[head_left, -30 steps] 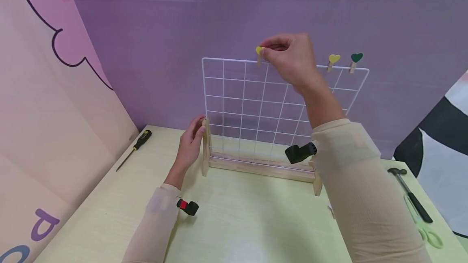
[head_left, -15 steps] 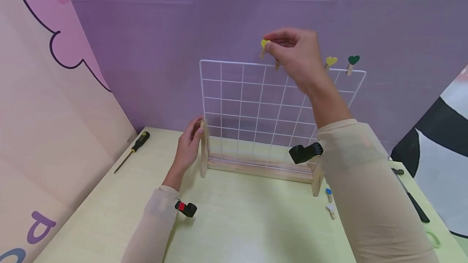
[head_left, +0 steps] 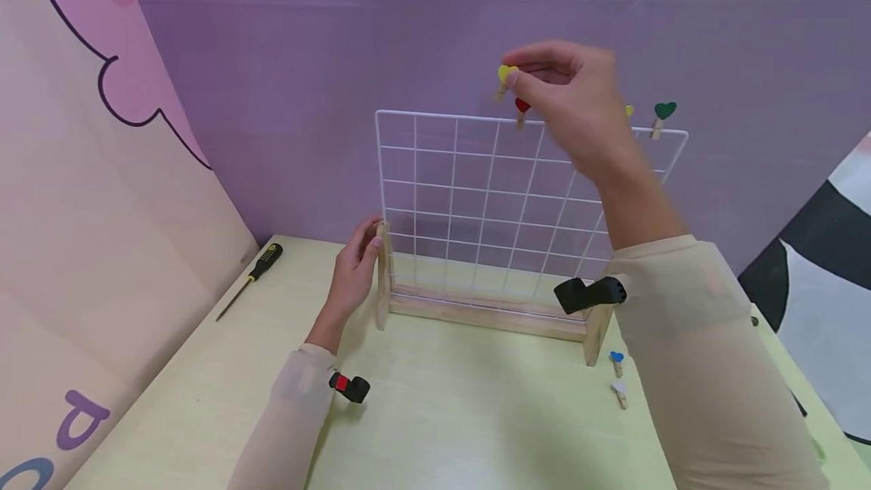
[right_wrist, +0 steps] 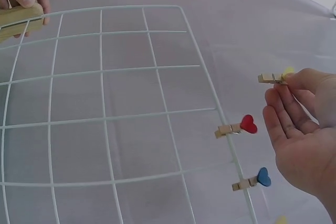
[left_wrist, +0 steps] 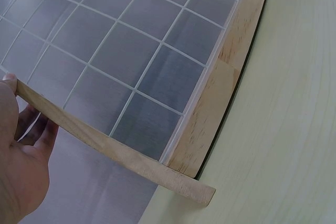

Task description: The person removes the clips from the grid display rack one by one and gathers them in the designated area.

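My right hand (head_left: pixel 571 104) pinches a wooden clothespin with a yellow heart (head_left: pixel 503 82) between thumb and fingertips. In the right wrist view this clothespin (right_wrist: pixel 272 78) is held apart from the white wire grid (right_wrist: pixel 105 118), beyond its top wire. Clipped on that wire are a red-heart clothespin (right_wrist: pixel 235 128) and a blue-heart clothespin (right_wrist: pixel 252 182). Farther right, the head view shows a green-heart clothespin (head_left: pixel 663 119) and another yellow heart (head_left: pixel 629 110), mostly covered by my right arm. My left hand (head_left: pixel 352 271) grips the left wooden post (left_wrist: pixel 115 153) of the grid's stand.
Beside the stand's right foot lie two loose clothespins, a blue-heart one (head_left: pixel 617 363) and a pale-heart one (head_left: pixel 620 394). A screwdriver (head_left: pixel 265 260) lies at the table's left edge. My right arm covers most of the tools at the right edge.
The yellow-heart clothespin in my right hand has moved from the top wire up and to the right. The red-heart clothespin has come into sight. My left hand has stayed on the post.
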